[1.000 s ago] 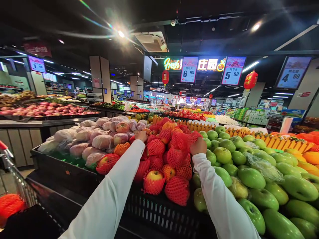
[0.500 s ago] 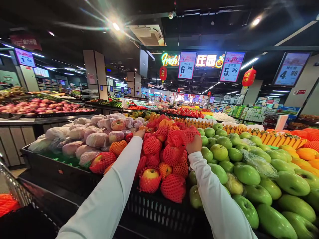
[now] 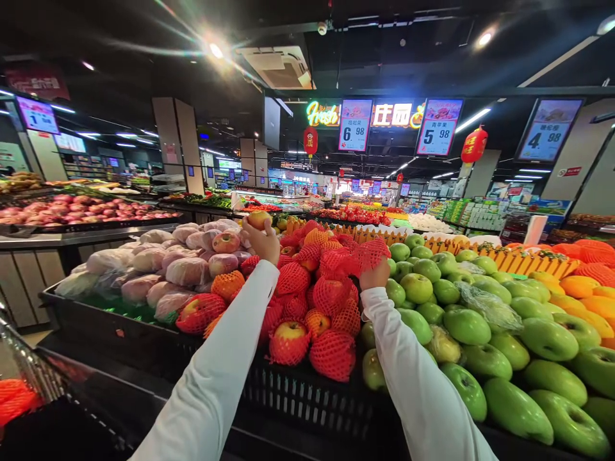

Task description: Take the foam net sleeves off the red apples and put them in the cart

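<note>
My left hand (image 3: 265, 244) is closed around a bare yellow-red apple (image 3: 259, 219), raised just above the back left of the apple pile. My right hand (image 3: 375, 275) grips a red foam net sleeve (image 3: 373, 252) at the border between the netted apples and the green ones. Whether anything is inside that sleeve I cannot tell. Between my forearms lie several apples in red and orange foam nets (image 3: 331, 355), heaped in a black slatted crate (image 3: 307, 400).
To the left are pale fruits in plastic wrap (image 3: 186, 271); to the right, green apples (image 3: 465, 325) and then oranges (image 3: 579, 288). A low wooden picket edging (image 3: 504, 259) runs behind. At the lower left stands a cart (image 3: 29, 358) with red netting in it.
My left hand has risen a little from the pile, and the apple in it now shows above the fingers. My right hand stays nearly in place with the net. The view has shifted slightly.
</note>
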`<state>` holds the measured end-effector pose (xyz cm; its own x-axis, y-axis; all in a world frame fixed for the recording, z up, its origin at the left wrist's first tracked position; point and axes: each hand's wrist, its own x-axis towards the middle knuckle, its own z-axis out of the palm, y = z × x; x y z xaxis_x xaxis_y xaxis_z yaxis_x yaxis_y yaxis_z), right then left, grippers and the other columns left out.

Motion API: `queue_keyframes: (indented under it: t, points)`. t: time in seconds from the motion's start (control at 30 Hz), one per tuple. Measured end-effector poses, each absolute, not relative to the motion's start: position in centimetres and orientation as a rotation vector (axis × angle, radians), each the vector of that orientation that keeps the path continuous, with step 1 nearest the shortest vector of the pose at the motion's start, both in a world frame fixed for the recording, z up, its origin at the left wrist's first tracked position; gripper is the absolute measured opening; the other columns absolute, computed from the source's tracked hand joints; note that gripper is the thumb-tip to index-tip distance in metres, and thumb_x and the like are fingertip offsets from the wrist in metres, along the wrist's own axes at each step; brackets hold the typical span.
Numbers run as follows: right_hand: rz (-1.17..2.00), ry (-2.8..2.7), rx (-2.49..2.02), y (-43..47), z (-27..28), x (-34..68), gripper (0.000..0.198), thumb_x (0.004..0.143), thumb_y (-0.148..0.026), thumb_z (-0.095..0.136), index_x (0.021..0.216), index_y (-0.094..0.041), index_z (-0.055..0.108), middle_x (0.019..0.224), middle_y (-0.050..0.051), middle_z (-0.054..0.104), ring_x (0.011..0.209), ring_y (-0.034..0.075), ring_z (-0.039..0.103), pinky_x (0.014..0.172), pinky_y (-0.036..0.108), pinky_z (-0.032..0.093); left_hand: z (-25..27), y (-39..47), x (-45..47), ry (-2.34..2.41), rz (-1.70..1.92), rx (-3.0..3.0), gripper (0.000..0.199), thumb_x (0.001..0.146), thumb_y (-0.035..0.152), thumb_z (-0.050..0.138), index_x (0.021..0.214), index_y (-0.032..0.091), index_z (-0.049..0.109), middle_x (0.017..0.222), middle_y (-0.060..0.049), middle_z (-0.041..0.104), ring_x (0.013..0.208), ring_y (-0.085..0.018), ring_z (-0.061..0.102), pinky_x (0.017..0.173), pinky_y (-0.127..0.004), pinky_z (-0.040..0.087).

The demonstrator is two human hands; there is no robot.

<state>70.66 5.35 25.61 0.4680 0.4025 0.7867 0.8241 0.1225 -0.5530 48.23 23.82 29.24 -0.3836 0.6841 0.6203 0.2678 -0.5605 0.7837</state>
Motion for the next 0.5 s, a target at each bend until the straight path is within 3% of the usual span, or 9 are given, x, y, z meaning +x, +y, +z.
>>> queue_keyframes:
  t: [0.2,0.3,0.4,0.5]
  points:
    - [-0.398,-1.073,-1.406,4.5,26.7,69.1,0.037,0.089,-0.027,0.052,0.119,-0.015,0.069,0.138,0.018,0.065,0.129,0.031,0.062,0.107,0.046,0.052,29.8,19.2,50.5,0.689,2.091,1.811,0.062,0.096,0.049,0.063,0.145,0.019,0.038,0.151,-0.019,0.041,0.142,-0.030,0.044,0.117,-0.045,0.042]
    - [-0.395,-1.242,-1.339,4.3,27.0,68.6,0.042,0.088,-0.029,0.058,0.128,-0.016,0.065,0.143,0.016,0.062,0.131,0.029,0.061,0.111,0.043,0.051,29.4,17.3,50.8,0.383,1.881,2.158,0.061,0.090,0.045,0.071,0.142,0.023,0.046,0.144,-0.015,0.049,0.136,-0.029,0.049,0.110,-0.043,0.050]
    - [-0.287,-1.402,-1.215,4.5,26.8,68.2,0.058,0.083,-0.034,0.067,0.137,-0.016,0.059,0.145,0.015,0.061,0.132,0.028,0.061,0.112,0.042,0.051,29.2,15.3,51.2,0.048,1.553,2.508,0.059,0.086,0.028,0.071,0.142,0.024,0.051,0.142,-0.014,0.052,0.137,-0.029,0.050,0.112,-0.045,0.049]
    - [-0.174,-1.496,-1.247,4.8,26.4,67.9,0.041,0.078,-0.032,0.072,0.115,-0.014,0.071,0.122,0.015,0.074,0.117,0.029,0.070,0.106,0.042,0.054,29.4,13.5,51.5,-0.091,1.268,2.698,0.066,0.080,0.011,0.064,0.143,0.026,0.053,0.144,-0.012,0.052,0.139,-0.028,0.051,0.116,-0.046,0.046]
